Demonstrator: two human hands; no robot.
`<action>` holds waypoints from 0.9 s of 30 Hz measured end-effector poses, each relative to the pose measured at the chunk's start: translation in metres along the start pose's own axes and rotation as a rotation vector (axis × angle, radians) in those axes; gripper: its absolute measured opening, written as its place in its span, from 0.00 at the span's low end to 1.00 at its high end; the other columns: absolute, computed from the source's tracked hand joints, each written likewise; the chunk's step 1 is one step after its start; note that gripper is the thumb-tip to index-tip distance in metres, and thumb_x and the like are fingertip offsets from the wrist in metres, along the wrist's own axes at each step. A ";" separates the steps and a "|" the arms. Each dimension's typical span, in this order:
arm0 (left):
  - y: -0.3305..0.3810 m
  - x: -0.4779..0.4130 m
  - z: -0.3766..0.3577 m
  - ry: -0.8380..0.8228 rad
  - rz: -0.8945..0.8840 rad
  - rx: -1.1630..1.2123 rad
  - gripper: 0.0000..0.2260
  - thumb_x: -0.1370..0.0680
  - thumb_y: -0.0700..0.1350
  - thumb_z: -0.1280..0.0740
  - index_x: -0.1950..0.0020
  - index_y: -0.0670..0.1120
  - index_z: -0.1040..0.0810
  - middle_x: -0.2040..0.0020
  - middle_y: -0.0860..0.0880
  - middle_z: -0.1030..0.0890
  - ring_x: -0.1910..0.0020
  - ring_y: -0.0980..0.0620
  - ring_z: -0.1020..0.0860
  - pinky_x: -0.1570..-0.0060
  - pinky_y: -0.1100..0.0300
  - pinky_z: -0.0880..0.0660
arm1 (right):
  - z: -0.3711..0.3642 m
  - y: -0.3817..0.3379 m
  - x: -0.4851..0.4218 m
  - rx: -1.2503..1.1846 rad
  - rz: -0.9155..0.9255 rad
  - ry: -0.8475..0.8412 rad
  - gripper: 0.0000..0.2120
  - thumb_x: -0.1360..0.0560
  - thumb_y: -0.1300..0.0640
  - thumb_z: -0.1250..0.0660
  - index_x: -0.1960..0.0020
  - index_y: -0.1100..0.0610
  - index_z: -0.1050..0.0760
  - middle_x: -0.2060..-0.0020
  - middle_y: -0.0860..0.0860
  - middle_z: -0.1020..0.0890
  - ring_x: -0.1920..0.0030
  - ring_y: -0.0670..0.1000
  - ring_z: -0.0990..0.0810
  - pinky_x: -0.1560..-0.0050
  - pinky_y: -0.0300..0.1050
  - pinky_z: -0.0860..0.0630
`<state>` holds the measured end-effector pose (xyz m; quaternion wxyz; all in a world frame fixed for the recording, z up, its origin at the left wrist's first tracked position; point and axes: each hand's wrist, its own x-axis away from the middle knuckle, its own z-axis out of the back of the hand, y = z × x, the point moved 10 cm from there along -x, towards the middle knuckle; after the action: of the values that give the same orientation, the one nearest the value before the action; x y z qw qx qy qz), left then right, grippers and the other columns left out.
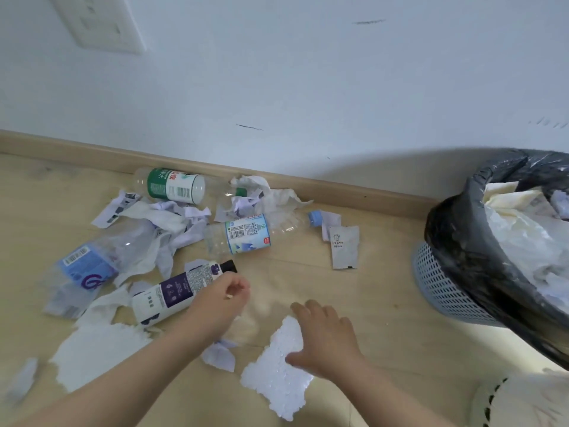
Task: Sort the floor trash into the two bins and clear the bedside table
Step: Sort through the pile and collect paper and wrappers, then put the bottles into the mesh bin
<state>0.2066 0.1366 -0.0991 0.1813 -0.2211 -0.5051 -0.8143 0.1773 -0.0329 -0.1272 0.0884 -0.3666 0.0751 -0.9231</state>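
Note:
Trash lies scattered on the wooden floor by the wall. My left hand (pixel 223 298) is curled next to the black cap of a white-and-purple bottle (pixel 172 295), pinching a small tan stick (pixel 228 296). My right hand (pixel 326 337) lies spread, fingers apart, on the upper edge of a white foam piece (pixel 274 377). Further back lie a green-label bottle (pixel 174 186), a blue-label bottle (pixel 246 235) and a crushed bottle with a purple logo (pixel 89 266). Among them are crumpled tissues (pixel 271 192) and paper scraps (pixel 220 355).
A blue mesh bin (pixel 446 285) with a black liner stands at the right, heaped with white tissue. A white sachet (pixel 345 248) and a blue cap (pixel 314 217) lie between bottles and bin. Torn white tissue (pixel 95 352) is at the lower left. The skirting board (pixel 354 192) runs behind.

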 end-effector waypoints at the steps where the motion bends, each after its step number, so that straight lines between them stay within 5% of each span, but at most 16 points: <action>1: -0.008 0.002 0.001 -0.015 -0.008 -0.063 0.05 0.22 0.43 0.38 0.55 0.52 0.25 0.54 0.54 0.22 0.54 0.51 0.22 0.60 0.64 0.29 | -0.011 -0.003 0.000 0.056 0.013 -0.006 0.37 0.30 0.46 0.33 0.27 0.47 0.48 0.29 0.49 0.42 0.32 0.56 0.38 0.37 0.52 0.37; 6: -0.016 0.003 0.005 -0.028 -0.182 -0.421 0.02 0.22 0.47 0.38 0.50 0.54 0.29 0.50 0.57 0.26 0.53 0.56 0.25 0.56 0.66 0.31 | -0.006 -0.005 -0.009 0.099 0.020 0.112 0.40 0.31 0.45 0.32 0.25 0.46 0.50 0.37 0.50 0.34 0.39 0.54 0.33 0.41 0.47 0.36; 9: -0.026 0.005 -0.003 -0.092 -0.365 -0.738 0.10 0.26 0.53 0.39 0.45 0.57 0.29 0.48 0.58 0.27 0.50 0.56 0.25 0.54 0.64 0.29 | 0.003 0.001 -0.013 0.048 -0.003 0.136 0.41 0.30 0.43 0.32 0.25 0.46 0.51 0.37 0.50 0.32 0.38 0.54 0.32 0.40 0.47 0.36; 11: -0.038 0.011 -0.012 -0.180 -0.455 -0.839 0.14 0.34 0.57 0.41 0.50 0.59 0.30 0.57 0.57 0.25 0.59 0.55 0.23 0.65 0.65 0.27 | 0.014 0.012 -0.016 0.033 -0.040 0.167 0.40 0.29 0.43 0.33 0.25 0.46 0.52 0.34 0.49 0.34 0.36 0.53 0.33 0.38 0.46 0.37; 14: -0.032 0.018 -0.008 -0.084 -0.597 -0.892 0.13 0.37 0.57 0.40 0.55 0.56 0.31 0.66 0.56 0.30 0.70 0.56 0.27 0.72 0.71 0.38 | 0.034 0.027 -0.016 0.016 -0.102 0.252 0.36 0.26 0.47 0.35 0.24 0.47 0.51 0.31 0.49 0.36 0.33 0.53 0.35 0.35 0.46 0.38; 16: -0.017 0.016 0.007 0.083 -0.668 -0.867 0.11 0.34 0.54 0.40 0.55 0.53 0.30 0.66 0.53 0.29 0.68 0.53 0.28 0.70 0.65 0.34 | 0.043 0.027 -0.015 0.006 -0.097 0.315 0.33 0.25 0.50 0.37 0.25 0.47 0.49 0.30 0.48 0.38 0.32 0.52 0.37 0.34 0.45 0.40; 20: -0.015 -0.007 0.043 0.385 -0.534 -0.945 0.16 0.34 0.46 0.35 0.47 0.48 0.27 0.54 0.46 0.22 0.56 0.45 0.25 0.62 0.54 0.26 | 0.043 0.007 -0.018 -0.040 -0.020 0.324 0.28 0.23 0.49 0.42 0.25 0.47 0.47 0.28 0.47 0.40 0.30 0.51 0.40 0.32 0.43 0.43; 23: -0.037 -0.027 0.046 0.323 -0.320 -1.009 0.29 0.42 0.44 0.21 0.43 0.44 0.23 0.54 0.44 0.20 0.60 0.42 0.21 0.62 0.51 0.24 | 0.039 -0.005 -0.021 -0.046 0.022 0.307 0.26 0.22 0.49 0.43 0.26 0.47 0.46 0.28 0.47 0.40 0.30 0.51 0.40 0.32 0.42 0.43; 25: -0.045 -0.030 0.039 0.281 -0.304 -1.065 0.32 0.45 0.44 0.19 0.43 0.42 0.21 0.60 0.44 0.20 0.65 0.42 0.21 0.65 0.52 0.25 | 0.037 -0.007 -0.022 -0.061 0.033 0.301 0.26 0.22 0.50 0.43 0.26 0.47 0.45 0.29 0.47 0.39 0.30 0.50 0.39 0.33 0.41 0.43; 27: -0.044 -0.029 0.031 0.216 -0.280 -1.069 0.31 0.41 0.44 0.22 0.38 0.44 0.23 0.57 0.45 0.20 0.61 0.43 0.21 0.61 0.52 0.27 | 0.035 -0.006 -0.023 -0.082 0.040 0.293 0.25 0.22 0.50 0.42 0.26 0.47 0.44 0.29 0.46 0.38 0.31 0.50 0.39 0.33 0.41 0.42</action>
<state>0.2137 0.1855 -0.1350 -0.0151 -0.1284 -0.0251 -0.9913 0.2172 -0.0245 -0.1157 0.0800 -0.2295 0.1322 -0.9610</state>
